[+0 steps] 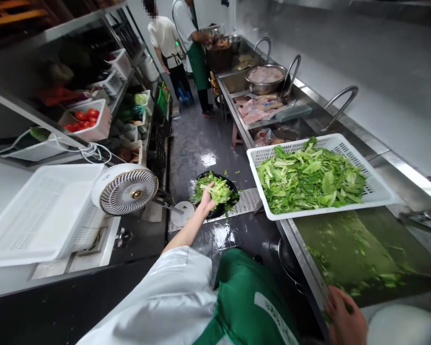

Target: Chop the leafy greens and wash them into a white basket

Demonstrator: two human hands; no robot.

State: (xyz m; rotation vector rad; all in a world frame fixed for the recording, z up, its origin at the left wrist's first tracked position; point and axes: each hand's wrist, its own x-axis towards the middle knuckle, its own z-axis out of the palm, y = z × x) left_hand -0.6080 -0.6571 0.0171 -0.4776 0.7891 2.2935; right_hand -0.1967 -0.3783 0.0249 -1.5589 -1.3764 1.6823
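My left hand [209, 197] reaches forward and down, closed on a bunch of leafy greens [220, 189]. The bunch is over a black bin [233, 184] on the floor, and more green scraps show around the bin's rim. At the lower right, my right hand [346, 316] is at the metal edge of the sink [311, 266], its fingers curled over it; it is slightly blurred. Murky water with loose leaf bits [355, 249] fills that sink. Across the sink's top sits a white perforated basket [379, 194] heaped with cut green leaves [316, 179].
A white fan [125, 189] stands left of the bin, near an upturned-looking white crate [39, 206]. Shelves hold tomatoes [82, 120] and other vegetables. Raw meat [260, 108] lies in the farther sink, with a metal bowl [266, 86] behind. Two people [197, 52] stand farther back. The floor [190, 139] is wet.
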